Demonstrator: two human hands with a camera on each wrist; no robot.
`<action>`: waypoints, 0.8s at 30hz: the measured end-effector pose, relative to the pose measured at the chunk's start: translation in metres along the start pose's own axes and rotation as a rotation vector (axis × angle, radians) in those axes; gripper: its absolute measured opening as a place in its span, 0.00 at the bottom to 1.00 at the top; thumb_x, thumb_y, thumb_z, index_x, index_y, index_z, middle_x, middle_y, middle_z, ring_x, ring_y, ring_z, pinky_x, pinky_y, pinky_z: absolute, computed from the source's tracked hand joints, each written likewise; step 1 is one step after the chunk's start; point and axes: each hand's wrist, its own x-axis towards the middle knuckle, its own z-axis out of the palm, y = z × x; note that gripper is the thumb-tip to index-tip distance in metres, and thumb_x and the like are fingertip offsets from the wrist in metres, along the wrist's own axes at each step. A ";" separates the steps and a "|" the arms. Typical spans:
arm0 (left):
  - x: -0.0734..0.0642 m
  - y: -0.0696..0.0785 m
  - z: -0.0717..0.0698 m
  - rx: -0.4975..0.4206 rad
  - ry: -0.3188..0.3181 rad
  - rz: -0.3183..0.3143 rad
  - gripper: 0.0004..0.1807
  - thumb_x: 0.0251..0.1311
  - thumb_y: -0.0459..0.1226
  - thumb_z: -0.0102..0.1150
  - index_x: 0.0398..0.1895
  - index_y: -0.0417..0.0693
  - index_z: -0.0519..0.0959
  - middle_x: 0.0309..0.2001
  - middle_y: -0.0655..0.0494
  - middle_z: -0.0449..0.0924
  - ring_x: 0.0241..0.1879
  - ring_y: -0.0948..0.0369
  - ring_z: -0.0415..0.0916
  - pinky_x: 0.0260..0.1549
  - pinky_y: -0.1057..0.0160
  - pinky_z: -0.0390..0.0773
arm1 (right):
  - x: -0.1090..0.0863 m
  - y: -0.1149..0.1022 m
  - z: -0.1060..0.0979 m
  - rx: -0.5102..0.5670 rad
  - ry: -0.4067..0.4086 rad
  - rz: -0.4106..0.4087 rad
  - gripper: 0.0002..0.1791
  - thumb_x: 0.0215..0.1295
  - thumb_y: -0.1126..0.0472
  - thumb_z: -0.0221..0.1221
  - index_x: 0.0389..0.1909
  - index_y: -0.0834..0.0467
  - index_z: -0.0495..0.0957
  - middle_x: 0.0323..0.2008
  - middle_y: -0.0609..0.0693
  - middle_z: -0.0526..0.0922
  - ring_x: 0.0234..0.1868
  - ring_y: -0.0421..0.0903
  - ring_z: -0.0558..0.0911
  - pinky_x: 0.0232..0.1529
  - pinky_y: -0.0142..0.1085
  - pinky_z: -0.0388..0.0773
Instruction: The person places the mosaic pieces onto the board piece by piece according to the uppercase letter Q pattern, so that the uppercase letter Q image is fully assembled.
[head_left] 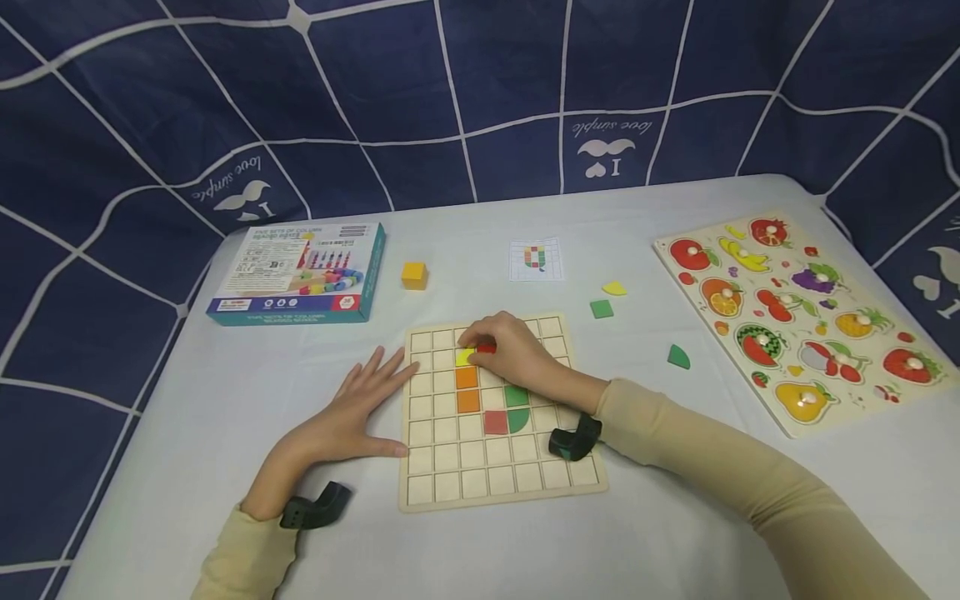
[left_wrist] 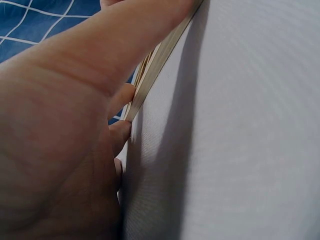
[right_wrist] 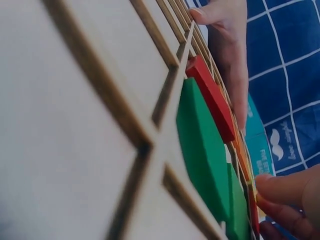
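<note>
A wooden grid board (head_left: 431, 483) lies on the white table. My left hand (head_left: 341, 421) is spread flat at its left edge, thumb and fingertips touching the rim. Over the upper middle squares, my right hand (head_left: 513, 354) pinches a yellow piece (head_left: 464, 358) between thumb and fingers, low in a grid square; its exact shape is partly covered. A red piece (head_left: 486, 342) shows beneath that hand. Below the yellow piece sit two orange squares (head_left: 467, 390). Lower on the board are a light red square (head_left: 496, 422), a green square (head_left: 516, 396) and a green quarter-round (right_wrist: 200, 135).
Right of the board lie a green square (head_left: 602, 309), a yellow quarter-round (head_left: 615, 288) and a green quarter-round (head_left: 678, 357). Behind it are a printed pattern card (head_left: 551, 271) and a yellow cube (head_left: 414, 276). A game box (head_left: 300, 275) lies back left, a fruit puzzle (head_left: 825, 308) at right.
</note>
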 end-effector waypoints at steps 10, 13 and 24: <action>-0.001 0.002 0.000 -0.009 -0.002 -0.001 0.58 0.39 0.62 0.68 0.73 0.55 0.51 0.73 0.48 0.38 0.70 0.48 0.23 0.62 0.43 0.27 | -0.028 -0.003 -0.019 0.128 -0.067 0.004 0.09 0.55 0.68 0.65 0.38 0.57 0.83 0.30 0.39 0.82 0.31 0.38 0.77 0.33 0.32 0.75; -0.001 0.001 -0.001 -0.008 0.004 0.006 0.58 0.39 0.62 0.68 0.73 0.55 0.51 0.74 0.48 0.39 0.70 0.48 0.23 0.62 0.42 0.27 | -0.041 -0.003 -0.022 0.143 -0.118 0.011 0.08 0.55 0.68 0.65 0.36 0.55 0.84 0.30 0.37 0.82 0.32 0.36 0.77 0.34 0.32 0.76; 0.000 -0.001 0.000 -0.006 0.018 0.021 0.59 0.38 0.61 0.69 0.73 0.55 0.51 0.74 0.49 0.39 0.70 0.49 0.23 0.62 0.43 0.27 | -0.058 -0.006 -0.020 0.174 -0.229 -0.062 0.07 0.54 0.70 0.66 0.31 0.55 0.84 0.31 0.38 0.83 0.36 0.35 0.79 0.40 0.33 0.77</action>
